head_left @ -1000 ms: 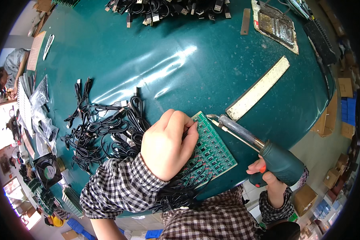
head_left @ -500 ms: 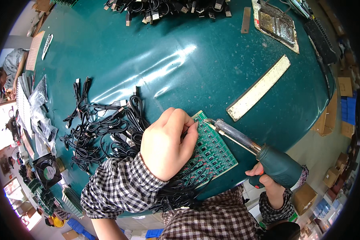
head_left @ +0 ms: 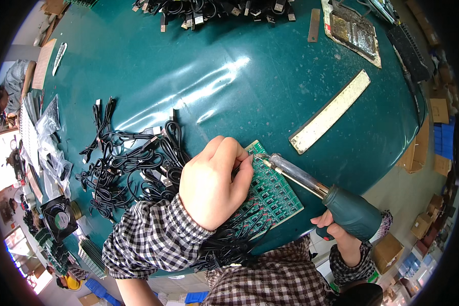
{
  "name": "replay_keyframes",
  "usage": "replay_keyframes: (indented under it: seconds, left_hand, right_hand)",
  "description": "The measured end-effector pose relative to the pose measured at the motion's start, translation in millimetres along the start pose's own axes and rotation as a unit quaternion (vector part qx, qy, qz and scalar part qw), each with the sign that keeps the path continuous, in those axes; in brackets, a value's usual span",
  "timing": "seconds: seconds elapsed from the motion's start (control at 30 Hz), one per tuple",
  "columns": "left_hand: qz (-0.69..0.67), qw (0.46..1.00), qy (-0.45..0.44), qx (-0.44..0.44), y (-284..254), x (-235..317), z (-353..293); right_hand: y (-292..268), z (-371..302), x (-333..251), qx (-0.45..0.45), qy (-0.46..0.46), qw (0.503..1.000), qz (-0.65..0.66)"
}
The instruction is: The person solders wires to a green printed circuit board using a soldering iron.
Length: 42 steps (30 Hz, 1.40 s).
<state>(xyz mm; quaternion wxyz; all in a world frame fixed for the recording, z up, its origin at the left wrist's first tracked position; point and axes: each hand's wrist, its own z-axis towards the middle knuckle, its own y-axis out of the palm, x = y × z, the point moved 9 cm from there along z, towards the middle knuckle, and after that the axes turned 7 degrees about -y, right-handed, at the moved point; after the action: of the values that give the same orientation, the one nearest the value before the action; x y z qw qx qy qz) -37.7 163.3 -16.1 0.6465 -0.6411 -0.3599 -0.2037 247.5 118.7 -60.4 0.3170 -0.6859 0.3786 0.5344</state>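
From afar I view a green desk (head_left: 275, 86) strewn with black cables (head_left: 132, 162), a circuit board (head_left: 276, 189) and a whitish strip (head_left: 331, 111).

At centre and right are one left hand (head_left: 215, 181), one right hand (head_left: 337, 232), one soldering gun (head_left: 354, 211), one green circuit board (head_left: 274, 193), one pale strip (head_left: 331, 112) and one thin metal plate (head_left: 313, 25). Black cables (head_left: 122, 162), too tangled to count, form three visible clusters. One black fan (head_left: 59, 218) sits lower left.
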Motion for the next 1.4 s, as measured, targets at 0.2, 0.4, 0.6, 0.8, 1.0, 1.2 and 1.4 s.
replay_keyframes:
  seconds: [0.2, 0.4, 0.6, 0.8, 1.0, 1.2, 1.4]
  left_hand:
    - [0.000, 1.000, 0.000, -0.003, 1, 0, 1]
    - [0.002, 1.000, 0.000, 0.000, 2, 0, 1]
    - [-0.001, 1.000, -0.003, -0.004, 2, -1, -1]
    - [0.005, 1.000, 0.003, 0.003, 1, 1, 0]
    - [0.004, 1.000, -0.001, 0.001, 2, 0, 0]
    - [0.004, 1.000, -0.002, -0.001, 3, 0, 0]
    - [0.001, 1.000, -0.002, -0.001, 2, 1, 0]
  right_hand:
    - [-1, -5, 7, -0.014, 0.008, 1.000, 0.005]
    - [-2, -3, 3, 0.019, 0.010, 0.999, -0.036]
    - [5, 2, -9, -0.045, -0.037, 0.998, -0.038]
    - [-3, 4, -9, 0.091, 0.046, 0.991, 0.083]
    - [3, 13, -21, 0.052, 0.012, 0.996, 0.076]
    - [5, 13, -16, 0.098, 0.130, 0.983, 0.083]
    - [-8, -5, 2, 0.064, 0.109, 0.990, -0.061]
